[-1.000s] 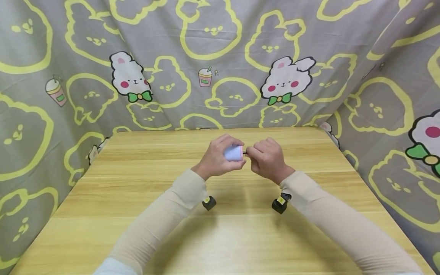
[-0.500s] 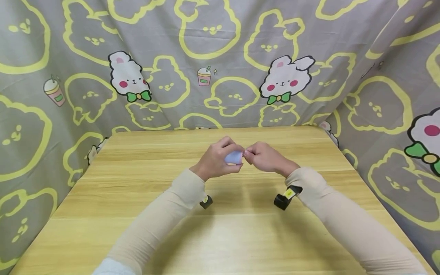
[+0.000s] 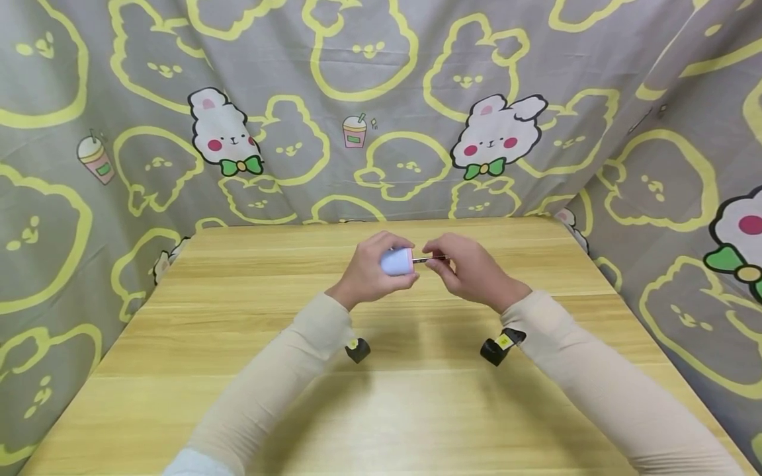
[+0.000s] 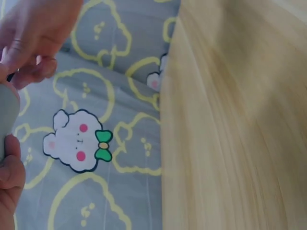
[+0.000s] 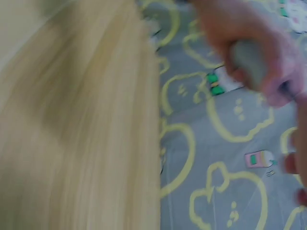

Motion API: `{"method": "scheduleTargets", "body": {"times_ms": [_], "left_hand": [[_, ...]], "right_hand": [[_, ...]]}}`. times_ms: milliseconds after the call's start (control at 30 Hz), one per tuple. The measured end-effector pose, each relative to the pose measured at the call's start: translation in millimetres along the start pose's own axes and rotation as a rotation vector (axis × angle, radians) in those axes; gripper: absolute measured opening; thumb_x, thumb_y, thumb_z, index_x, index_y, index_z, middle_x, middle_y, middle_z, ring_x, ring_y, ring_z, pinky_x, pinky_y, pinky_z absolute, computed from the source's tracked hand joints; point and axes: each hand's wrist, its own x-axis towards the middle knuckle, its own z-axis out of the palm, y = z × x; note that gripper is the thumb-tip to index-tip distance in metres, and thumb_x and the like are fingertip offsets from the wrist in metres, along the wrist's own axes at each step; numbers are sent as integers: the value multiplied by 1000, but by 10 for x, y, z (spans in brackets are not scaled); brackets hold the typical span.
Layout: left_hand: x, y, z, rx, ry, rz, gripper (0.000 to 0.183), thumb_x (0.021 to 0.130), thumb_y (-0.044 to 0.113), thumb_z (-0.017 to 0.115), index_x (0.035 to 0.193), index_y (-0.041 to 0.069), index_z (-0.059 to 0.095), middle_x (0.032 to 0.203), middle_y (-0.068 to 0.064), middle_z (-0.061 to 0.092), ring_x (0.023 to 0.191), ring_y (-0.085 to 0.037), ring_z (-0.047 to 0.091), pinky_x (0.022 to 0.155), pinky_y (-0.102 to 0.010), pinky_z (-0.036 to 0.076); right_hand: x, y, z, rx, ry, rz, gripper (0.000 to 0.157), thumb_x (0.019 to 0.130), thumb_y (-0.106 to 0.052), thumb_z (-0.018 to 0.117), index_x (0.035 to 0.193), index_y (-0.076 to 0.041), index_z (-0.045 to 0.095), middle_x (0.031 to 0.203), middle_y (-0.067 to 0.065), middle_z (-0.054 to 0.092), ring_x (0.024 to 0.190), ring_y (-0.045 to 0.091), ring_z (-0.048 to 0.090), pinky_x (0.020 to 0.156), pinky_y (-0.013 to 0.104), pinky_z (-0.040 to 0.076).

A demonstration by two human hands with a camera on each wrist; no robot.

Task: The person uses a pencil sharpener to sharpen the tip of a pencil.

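Note:
My left hand (image 3: 364,270) grips a light-blue, barrel-shaped case (image 3: 395,262) with a pink end, its fingers and thumb curled around the sides. From that pink end a thin dark rod (image 3: 421,260), pencil-like in shape, sticks out toward the right. My right hand (image 3: 473,270) holds the rod between thumb and fingers, a short way off the case. In the left wrist view the case (image 4: 6,112) is cut off by the frame's left edge. The right wrist view is blurred, but there the case (image 5: 249,61) shows inside the left hand with its pink end facing the rod.
Both hands are above a wooden table (image 3: 417,416). A grey curtain (image 3: 280,79) with yellow outlines and rabbit faces hangs behind it and along both sides. Small black wrist cameras (image 3: 495,350) hang under the sleeves.
My right hand has turned at the wrist and shifted its grip farther right along the rod, so more of the rod shows. The left hand with the case has moved slightly left.

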Motion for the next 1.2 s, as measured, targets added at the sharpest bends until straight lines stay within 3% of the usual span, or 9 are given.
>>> {"method": "scheduleTargets", "body": {"times_ms": [133,233,433,567,800,867,1000,1100,1200], "left_hand": [[5,70,-26,-74,-42,-129,37,73,15,81,105,5,66,100,-6,65,75,-17,56,60,-29,50],[18,139,-30,-122,-78,-186,36,74,15,81,105,5,65,101,-7,65,74,-18,57,60,-30,50],[39,182,4,-109,-92,-158,37,72,16,82,103,4,65,101,-8,67,76,-18,56,60,-29,50],[27,145,21,-29,-70,-77,37,71,16,81,101,3,65,99,-8,66,78,-18,56,60,-27,49],[-23,76,21,51,-65,-1,37,70,17,81,100,2,66,95,-9,62,78,-19,56,60,-24,50],[-23,60,17,29,-61,-7,37,71,17,82,100,2,65,96,-9,63,78,-19,56,59,-24,50],[-11,44,-9,-10,-46,-29,38,72,15,82,102,1,64,97,-9,63,78,-18,56,59,-27,50],[1,55,-29,-20,-54,-48,39,72,16,82,103,2,64,98,-9,63,78,-18,56,60,-28,50],[12,76,-37,-23,-67,-75,40,72,16,83,103,3,63,99,-8,63,77,-18,56,60,-27,50]], "right_hand": [[-69,91,88,-253,203,-247,19,95,-20,64,92,-1,63,76,7,61,63,20,56,54,34,42],[-95,141,159,-320,336,-354,26,99,-23,57,86,-1,62,72,6,56,59,22,53,50,35,38],[-89,151,293,-274,452,-380,32,100,-11,48,70,-3,51,62,4,42,50,20,37,45,34,30],[-95,70,309,-157,347,-203,28,94,-4,48,66,-6,46,57,1,38,47,14,33,43,30,30],[47,-139,55,350,-148,525,33,99,-6,50,66,-9,47,56,-3,36,48,11,31,46,25,27],[90,-169,-18,369,-206,606,31,100,-9,50,70,-7,54,57,-1,39,49,13,33,47,27,29],[78,-186,-57,282,-186,464,12,97,-9,57,89,-4,64,66,1,54,54,14,44,51,29,40],[8,-137,-9,151,-94,216,7,92,-6,65,97,-2,63,79,2,61,62,13,51,55,29,46],[-58,-39,66,-127,68,-78,9,93,-11,65,92,-2,63,79,5,61,64,17,56,56,32,46]]}}
